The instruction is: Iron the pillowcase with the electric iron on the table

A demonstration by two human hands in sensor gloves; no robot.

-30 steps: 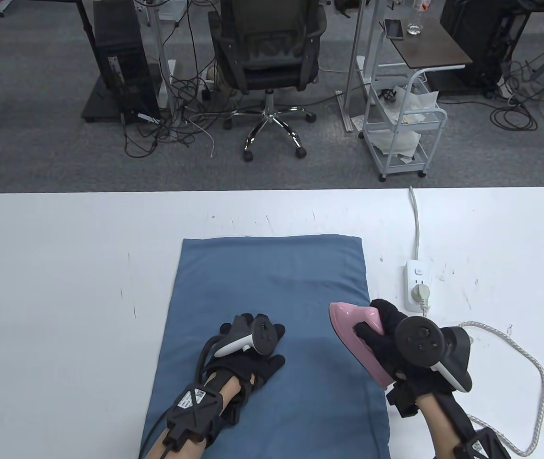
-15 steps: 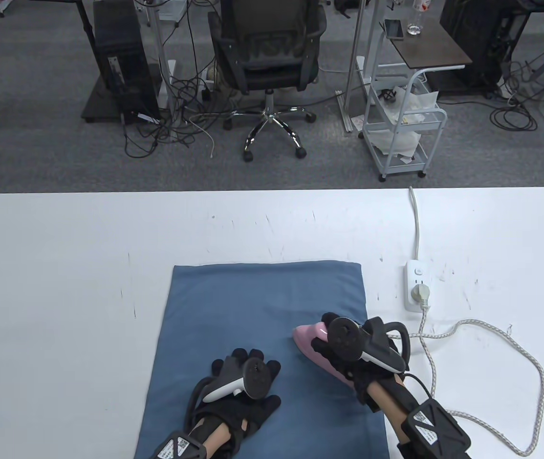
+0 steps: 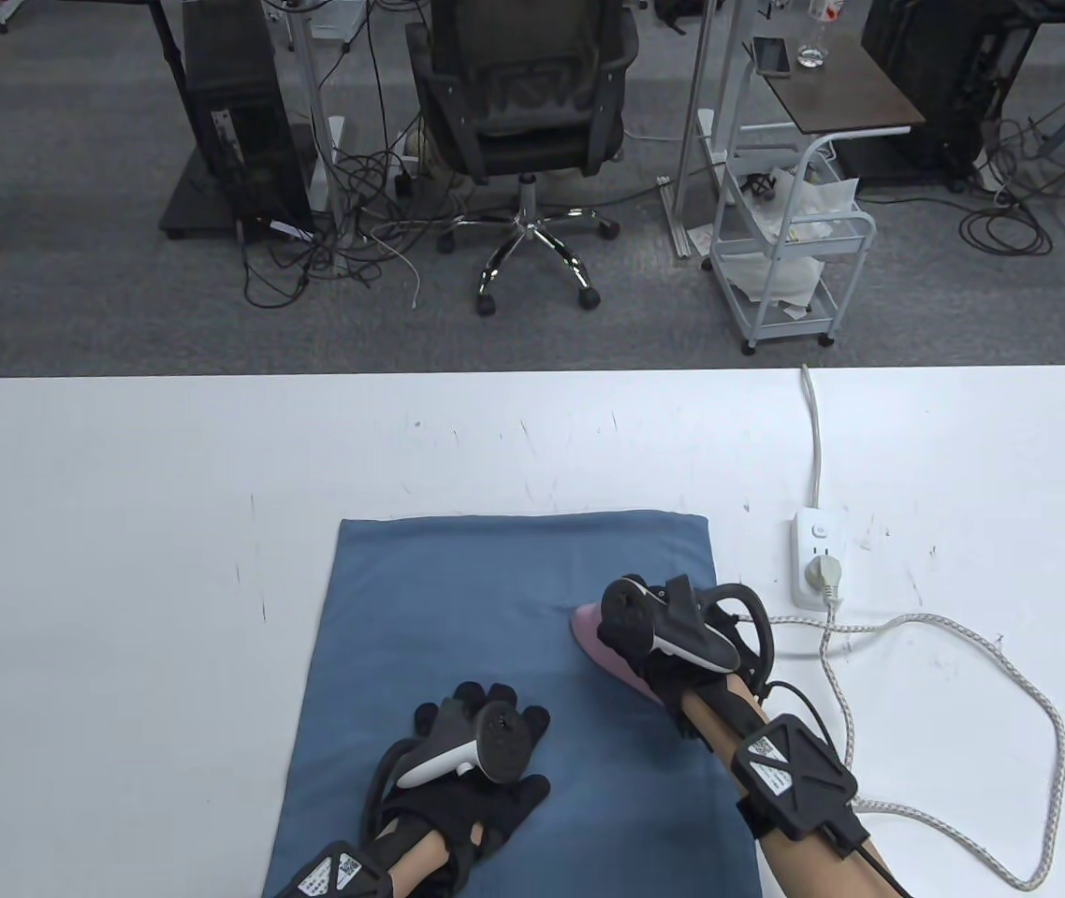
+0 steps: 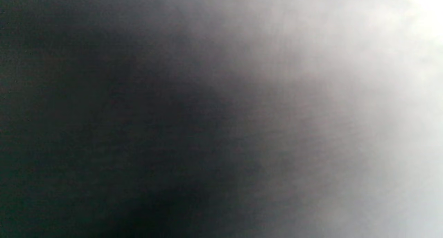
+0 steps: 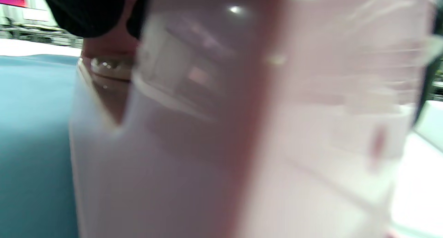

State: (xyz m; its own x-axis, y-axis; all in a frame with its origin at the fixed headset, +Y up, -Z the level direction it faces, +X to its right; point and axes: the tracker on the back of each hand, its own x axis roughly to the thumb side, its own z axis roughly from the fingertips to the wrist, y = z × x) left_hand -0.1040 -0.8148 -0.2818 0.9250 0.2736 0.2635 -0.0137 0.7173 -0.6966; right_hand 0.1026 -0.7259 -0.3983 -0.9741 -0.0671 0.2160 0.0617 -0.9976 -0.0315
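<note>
Right hand (image 3: 659,645) grips the pink iron (image 3: 593,636) by its handle; the sole sits on the right half of the blue pillowcase (image 3: 495,599), tip pointing far-left. Right wrist view is filled with blurry pink iron body (image 5: 242,127), teal cloth at its left. Left hand (image 3: 476,767) rests flat, fingers spread, on the near-middle of the pillowcase, holding nothing, pinning the cloth. Left wrist view is a dark grey blur, nothing readable.

Step in hand, as I judge it: a stroke across the right part of the cloth. To do it well: keep the sole flat, push in one smooth line toward the far edge, don't dwell in one spot. Keep the left palm pressing so the cloth doesn't drag or bunch, and keep it well apart from the iron's path. Watch the braided cord (image 3: 991,655), which loops on the worktop to the right up to the power strip (image 3: 816,552); leave it slack so it doesn't tug.

Pillowcase lies flat at the near-centre of the white worktop (image 3: 121,561), which shows small scuff marks. Beyond: grey carpet, office chair (image 3: 523,103), PC tower (image 3: 238,122), cable tangle, white trolley (image 3: 795,253), small side table (image 3: 841,89).
</note>
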